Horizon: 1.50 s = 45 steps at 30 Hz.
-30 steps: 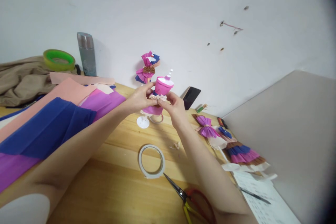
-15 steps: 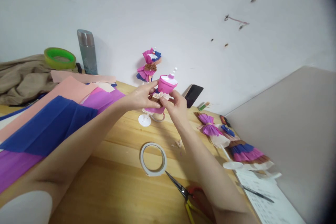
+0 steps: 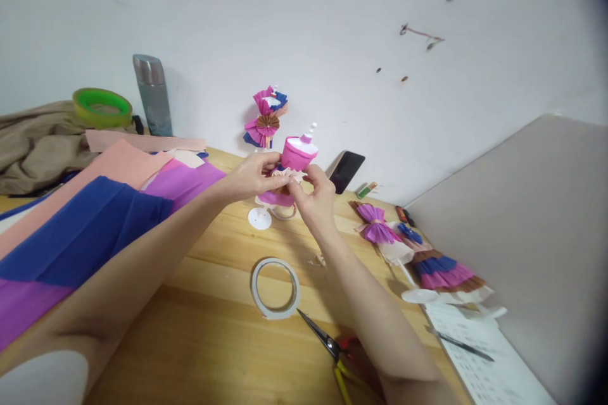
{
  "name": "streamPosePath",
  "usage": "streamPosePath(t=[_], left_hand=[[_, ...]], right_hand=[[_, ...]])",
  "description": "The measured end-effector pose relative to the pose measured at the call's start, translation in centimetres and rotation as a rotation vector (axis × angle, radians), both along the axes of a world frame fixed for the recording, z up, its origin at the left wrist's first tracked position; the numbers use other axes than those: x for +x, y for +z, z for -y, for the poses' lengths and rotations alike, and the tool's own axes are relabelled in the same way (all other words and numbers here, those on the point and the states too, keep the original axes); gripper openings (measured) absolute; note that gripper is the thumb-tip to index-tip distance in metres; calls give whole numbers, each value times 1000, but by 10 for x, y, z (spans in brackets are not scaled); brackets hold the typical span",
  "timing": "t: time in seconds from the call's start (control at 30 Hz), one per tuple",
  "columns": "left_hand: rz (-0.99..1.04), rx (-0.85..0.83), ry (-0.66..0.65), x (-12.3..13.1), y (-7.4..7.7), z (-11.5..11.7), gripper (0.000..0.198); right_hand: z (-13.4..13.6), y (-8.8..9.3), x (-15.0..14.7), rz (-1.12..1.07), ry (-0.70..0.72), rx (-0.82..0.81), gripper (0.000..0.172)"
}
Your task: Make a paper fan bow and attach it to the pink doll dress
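A small pink mannequin figure (image 3: 297, 153) on a white stand is held up above the wooden table (image 3: 209, 335). My left hand (image 3: 251, 176) grips it from the left at the waist. My right hand (image 3: 311, 197) pinches a pale folded paper fan (image 3: 285, 173) against the figure's waist from the right. Both hands are closed on it. A second decorated figure (image 3: 264, 121) with pink, blue and brown paper stands behind, by the wall.
A white tape ring (image 3: 275, 288) and scissors (image 3: 332, 351) lie near me. Blue, purple and peach crepe paper sheets (image 3: 85, 228) cover the left. A steel flask (image 3: 152, 96), green tape roll (image 3: 101, 107), phone (image 3: 346, 171), finished paper dresses (image 3: 418, 259), white sheet with pen (image 3: 475, 354) lie around.
The figure and both hands stay in about the same place. My right fingers have closed in tighter on the paper fan at the waist.
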<state>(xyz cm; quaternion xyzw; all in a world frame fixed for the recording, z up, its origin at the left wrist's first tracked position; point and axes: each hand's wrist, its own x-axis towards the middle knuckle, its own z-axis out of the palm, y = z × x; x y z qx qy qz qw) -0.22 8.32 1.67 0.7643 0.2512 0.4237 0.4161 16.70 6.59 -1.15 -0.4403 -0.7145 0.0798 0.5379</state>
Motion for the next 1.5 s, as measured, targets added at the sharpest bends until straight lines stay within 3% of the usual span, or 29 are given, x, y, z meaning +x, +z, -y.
streamPosePath(t=[0.43, 0.77, 1.3, 1.5], left_hand=[[21, -26, -2, 0, 1, 1, 15], [-13, 30, 56, 5, 2, 6, 11], [21, -13, 98, 7, -2, 5, 10], [35, -25, 66, 6, -3, 4, 10]], right_hand=[[1, 1, -5, -91, 8, -28, 18], [1, 3, 3, -521, 346, -375, 33], [-1, 3, 13, -374, 423, -400, 45], [-5, -4, 9, -334, 261, -254, 32]])
